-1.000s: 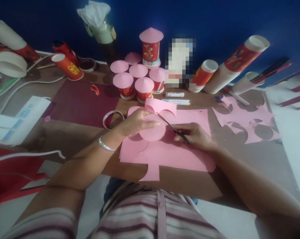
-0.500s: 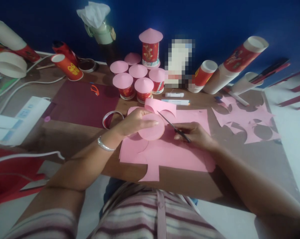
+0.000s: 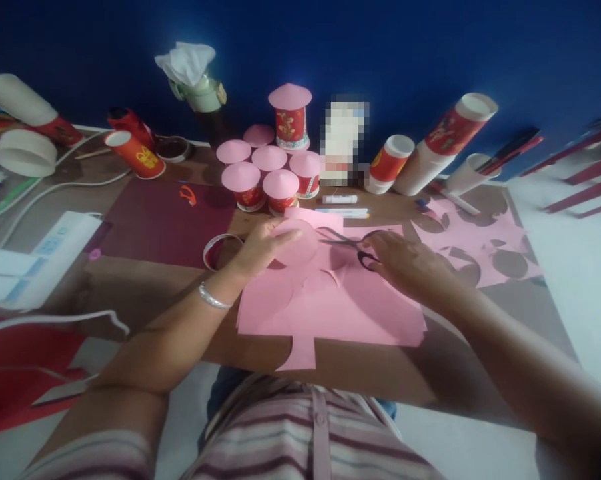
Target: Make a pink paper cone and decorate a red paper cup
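The left hand (image 3: 258,252) keeps a pinching grip on a round pink paper disc (image 3: 299,249), above pink sheets (image 3: 360,320) on the surface (image 3: 370,373). The right hand's (image 3: 403,259) grip holds scissors (image 3: 356,243), blades parted near the disc's edge; red cups with pink cone tops (image 3: 291,123) stand behind.

Matt paper disc (image 3: 300,248), shiny metal bangle (image 3: 213,297)

Pink paper (image 3: 350,313) on brown table (image 3: 370,371)
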{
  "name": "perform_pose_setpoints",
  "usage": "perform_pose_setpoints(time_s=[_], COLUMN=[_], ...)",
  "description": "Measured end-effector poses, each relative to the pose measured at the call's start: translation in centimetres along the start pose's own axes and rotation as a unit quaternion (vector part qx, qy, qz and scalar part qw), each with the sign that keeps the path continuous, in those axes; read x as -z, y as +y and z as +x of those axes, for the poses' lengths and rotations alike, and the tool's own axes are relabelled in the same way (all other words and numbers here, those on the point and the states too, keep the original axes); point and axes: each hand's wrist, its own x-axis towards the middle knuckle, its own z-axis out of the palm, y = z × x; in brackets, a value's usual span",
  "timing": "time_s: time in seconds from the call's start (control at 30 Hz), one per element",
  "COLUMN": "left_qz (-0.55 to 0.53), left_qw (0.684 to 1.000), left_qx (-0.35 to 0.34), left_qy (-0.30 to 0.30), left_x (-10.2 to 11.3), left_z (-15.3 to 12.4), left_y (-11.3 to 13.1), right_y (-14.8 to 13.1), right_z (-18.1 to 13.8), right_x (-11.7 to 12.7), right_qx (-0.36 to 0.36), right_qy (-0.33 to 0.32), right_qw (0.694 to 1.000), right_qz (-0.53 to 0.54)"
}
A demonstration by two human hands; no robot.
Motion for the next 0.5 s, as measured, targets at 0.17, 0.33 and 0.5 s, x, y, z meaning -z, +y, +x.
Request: perform_pose_setpoints(time_s=[0.17,0.33,0.5], left_qz=[0.006,-0.001,-0.011], left_qw=[0.999,0.998,0.995], left_qx=[-0.040,-0.036,-0.039], left_qy=[0.036,0.049,0.088], left_x=[-0.2,-0.2,-0.4], left_z=[0.2,0.1,0.2], left_y=[-0.1,-0.4,-0.4], right_y=[0.8,-0.4,-1.5], right_z=[0.1,0.4,0.9], right_x=[1.1,2.0,2.7], right_qx=[0.004,0.035,0.047], right_qy=[-0.070,-0.098,-0.066], right_qw=[0.997,0.990,0.989], right_qz=[-0.016,-0.094,-0.127])
